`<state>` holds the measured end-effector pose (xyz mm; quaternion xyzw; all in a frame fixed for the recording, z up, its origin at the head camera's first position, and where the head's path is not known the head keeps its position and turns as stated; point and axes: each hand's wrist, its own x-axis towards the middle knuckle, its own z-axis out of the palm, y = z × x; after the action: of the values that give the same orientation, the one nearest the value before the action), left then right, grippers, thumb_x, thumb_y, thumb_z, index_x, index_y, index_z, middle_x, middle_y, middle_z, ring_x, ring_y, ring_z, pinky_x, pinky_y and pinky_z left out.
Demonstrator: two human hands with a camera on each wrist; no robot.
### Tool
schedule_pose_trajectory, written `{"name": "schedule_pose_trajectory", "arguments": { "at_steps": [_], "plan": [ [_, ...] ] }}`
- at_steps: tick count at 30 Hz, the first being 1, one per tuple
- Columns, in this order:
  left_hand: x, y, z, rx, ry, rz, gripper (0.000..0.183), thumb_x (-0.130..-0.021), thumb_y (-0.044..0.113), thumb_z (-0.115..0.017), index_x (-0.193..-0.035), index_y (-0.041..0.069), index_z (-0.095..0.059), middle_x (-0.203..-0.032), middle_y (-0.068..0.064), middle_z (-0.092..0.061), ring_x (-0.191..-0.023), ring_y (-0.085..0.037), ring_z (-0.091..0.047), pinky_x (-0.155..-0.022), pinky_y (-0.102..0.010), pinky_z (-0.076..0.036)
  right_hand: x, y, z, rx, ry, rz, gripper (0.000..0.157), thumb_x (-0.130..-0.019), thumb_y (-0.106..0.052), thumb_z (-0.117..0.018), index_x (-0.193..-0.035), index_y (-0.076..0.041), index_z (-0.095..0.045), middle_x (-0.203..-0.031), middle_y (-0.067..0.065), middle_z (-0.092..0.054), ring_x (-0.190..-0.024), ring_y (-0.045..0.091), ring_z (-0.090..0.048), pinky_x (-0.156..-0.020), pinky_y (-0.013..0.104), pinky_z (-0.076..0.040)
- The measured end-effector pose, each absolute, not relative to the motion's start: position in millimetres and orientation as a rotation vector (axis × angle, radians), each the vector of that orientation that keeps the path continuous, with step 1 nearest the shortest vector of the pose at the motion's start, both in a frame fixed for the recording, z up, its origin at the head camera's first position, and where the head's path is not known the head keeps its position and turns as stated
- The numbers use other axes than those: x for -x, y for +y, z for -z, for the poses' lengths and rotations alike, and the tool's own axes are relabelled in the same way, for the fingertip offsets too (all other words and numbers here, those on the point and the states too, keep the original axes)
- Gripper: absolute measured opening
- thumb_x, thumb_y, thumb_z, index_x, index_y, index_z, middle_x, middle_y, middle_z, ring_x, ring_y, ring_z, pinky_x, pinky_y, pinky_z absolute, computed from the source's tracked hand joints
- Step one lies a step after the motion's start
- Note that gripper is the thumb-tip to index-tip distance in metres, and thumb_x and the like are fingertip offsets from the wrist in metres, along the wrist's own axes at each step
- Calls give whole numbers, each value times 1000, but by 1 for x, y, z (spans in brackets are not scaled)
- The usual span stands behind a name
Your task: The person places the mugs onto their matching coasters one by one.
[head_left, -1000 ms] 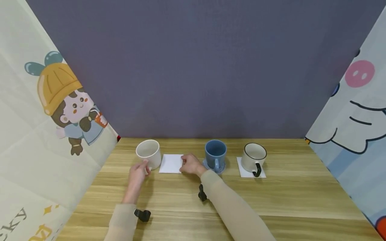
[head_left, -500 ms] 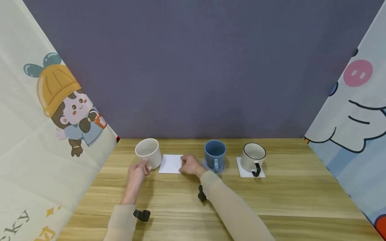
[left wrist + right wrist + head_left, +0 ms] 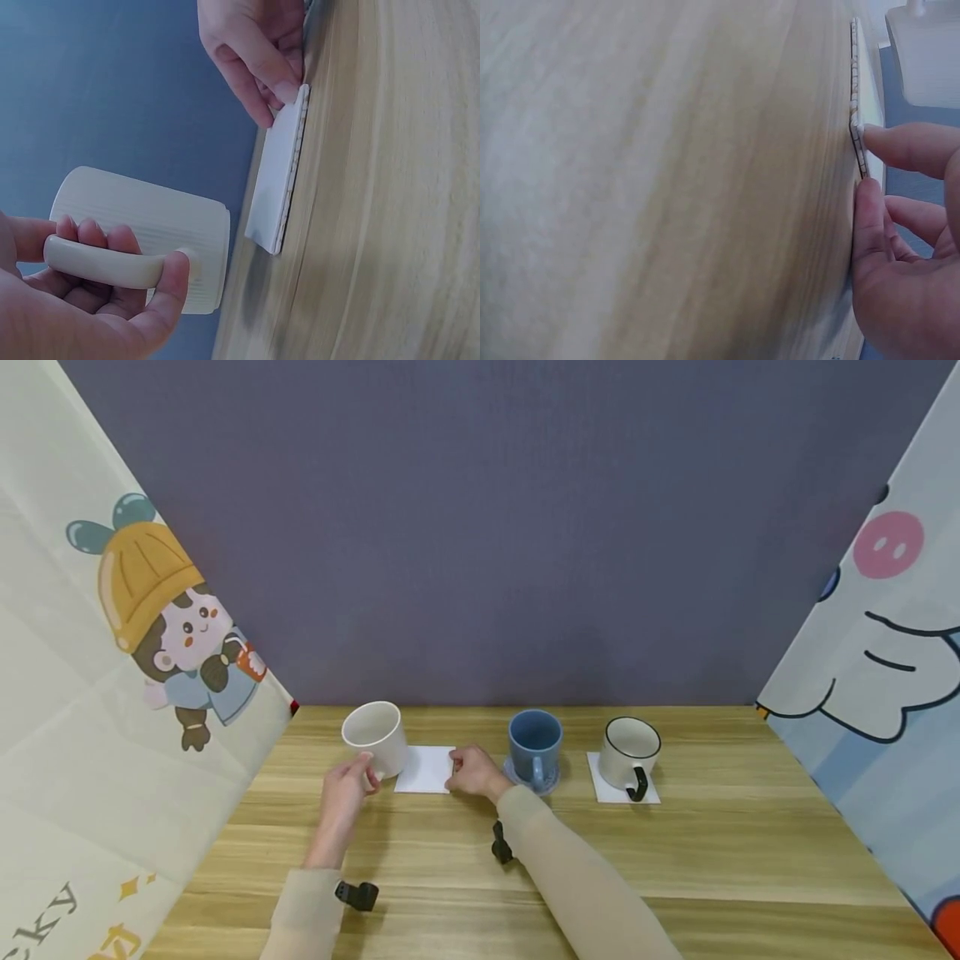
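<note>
My left hand [image 3: 347,793] grips the handle of a white ribbed mug [image 3: 386,750], fingers curled through it. In the left wrist view the mug [image 3: 142,206] is upright, its base raised off the tabletop. A square white coaster [image 3: 423,769] lies just to the right of it, and the mug overlaps its left edge in the head view. My right hand [image 3: 476,770] pinches the coaster's right edge between thumb and fingers. From the right wrist view, the thumb [image 3: 911,146] presses on the coaster's top while a fingertip meets its side.
On the wooden table [image 3: 450,877], a blue mug [image 3: 536,747] stands on a round blue coaster [image 3: 552,782] near my right forearm. Further right, a black-rimmed white mug [image 3: 626,760] sits on a white coaster [image 3: 607,792]. A dark panel [image 3: 510,543] rises behind the table.
My left hand has lifted the white mug slightly and shifted it right, toward the white coaster. The right hand keeps its place at the coaster's edge.
</note>
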<state>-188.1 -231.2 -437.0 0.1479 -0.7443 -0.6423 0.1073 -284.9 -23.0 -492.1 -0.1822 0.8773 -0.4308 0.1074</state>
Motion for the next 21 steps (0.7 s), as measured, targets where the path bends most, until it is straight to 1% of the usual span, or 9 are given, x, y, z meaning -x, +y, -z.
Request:
{"name": "schedule_pose_trajectory", "arguments": {
  "at_steps": [5, 8, 11, 15, 21],
  "plan": [
    [191, -229, 440, -417, -2192, 1921, 41, -107, 28, -51, -80, -1, -60, -74, -4, -60, -76, -20, -55, -81, -37, -49, 286, -23, 494, 530, 2579, 1280, 60, -77, 1, -82, -133, 7, -61, -86, 3, -51, -82, 15, -47, -76, 28, -41],
    [192, -227, 440, -399, -2189, 1954, 40, -108, 26, -50, -79, 0, -60, -75, -5, -60, -78, -20, -56, -83, -38, -50, 286, -23, 494, 536, 2581, 1285, 58, -77, 2, -82, -131, 8, -62, -85, 4, -51, -81, 15, -47, -75, 28, -41],
    [194, -225, 440, -388, -2183, 1986, 40, -108, 25, -49, -79, 0, -60, -76, -6, -60, -80, -21, -56, -84, -39, -52, 286, -22, 493, 534, 2586, 1285, 60, -77, 2, -82, -132, 9, -61, -87, 5, -53, -82, 15, -47, -75, 28, -41],
    [196, -221, 440, -378, -2177, 2009, 41, -108, 25, -48, -78, 1, -60, -75, -6, -60, -79, -20, -56, -83, -38, -51, 287, -23, 493, 525, 2604, 1269, 61, -76, 0, -82, -133, 8, -61, -87, 4, -54, -82, 15, -48, -75, 27, -42],
    [197, -216, 441, -353, -2157, 2030, 37, -108, 22, -49, -79, 1, -60, -75, -6, -59, -75, -21, -56, -79, -36, -51, 289, -24, 495, 519, 2623, 1244, 58, -77, -1, -83, -130, 6, -63, -85, 3, -53, -81, 15, -48, -76, 27, -42]
  ]
}}
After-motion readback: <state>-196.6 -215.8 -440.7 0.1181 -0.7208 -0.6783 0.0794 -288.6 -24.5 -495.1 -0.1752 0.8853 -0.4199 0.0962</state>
